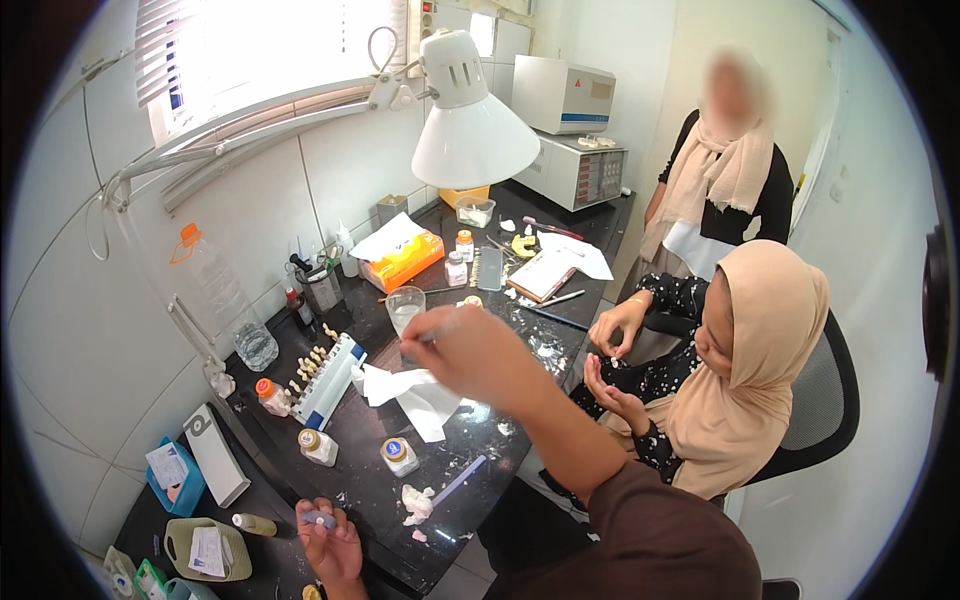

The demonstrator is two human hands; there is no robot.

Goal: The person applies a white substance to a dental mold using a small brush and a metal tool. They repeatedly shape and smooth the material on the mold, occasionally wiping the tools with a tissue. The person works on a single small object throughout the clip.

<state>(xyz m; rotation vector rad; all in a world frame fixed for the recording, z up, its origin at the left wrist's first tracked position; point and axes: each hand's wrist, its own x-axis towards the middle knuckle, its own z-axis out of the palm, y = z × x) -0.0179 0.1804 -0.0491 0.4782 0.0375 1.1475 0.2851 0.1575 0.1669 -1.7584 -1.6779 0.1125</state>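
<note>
Below, left hand (333,545) gripping grey piece (319,519) at fingertips, right hand (462,352) by cup (404,306), grip unclear.

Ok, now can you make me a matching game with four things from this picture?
Things:
1. left hand
2. lamp
3. tissue box
4. big bottle

What fits:
A. see-through, with an orange cap
B. holding a small blue-grey piece
C. mostly orange
D. white, with a wide shade

Right pairs: 1-B, 2-D, 3-C, 4-A
</note>
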